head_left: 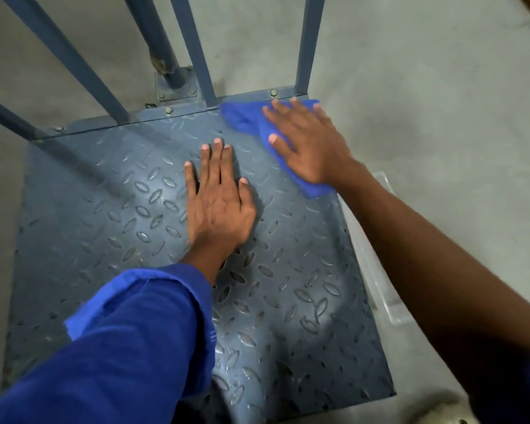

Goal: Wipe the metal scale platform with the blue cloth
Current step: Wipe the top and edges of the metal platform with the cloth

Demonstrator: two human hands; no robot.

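Head view: our right hand (309, 145) presses the blue cloth (248, 117) flat, fingers spread, at the scale platform (110, 209) far-right corner. Left hand (218, 206) braces, open and empty (mid-wipe, we judge); next sweep toward us.

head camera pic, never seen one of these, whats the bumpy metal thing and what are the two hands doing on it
The single picture comes from a camera worn on the person's head, looking down at their own arms. The bumpy grey surface is the metal scale platform, a patterned steel plate lying on a concrete floor, with blue-grey railing bars rising from its far edge. The left hand, coming out of a blue sleeve, lies flat and empty on the middle of the plate. The right hand is spread flat on the blue cloth, pressing it onto the far right corner. Nothing is gripped in a fist; the cloth is simply held down under the palm.
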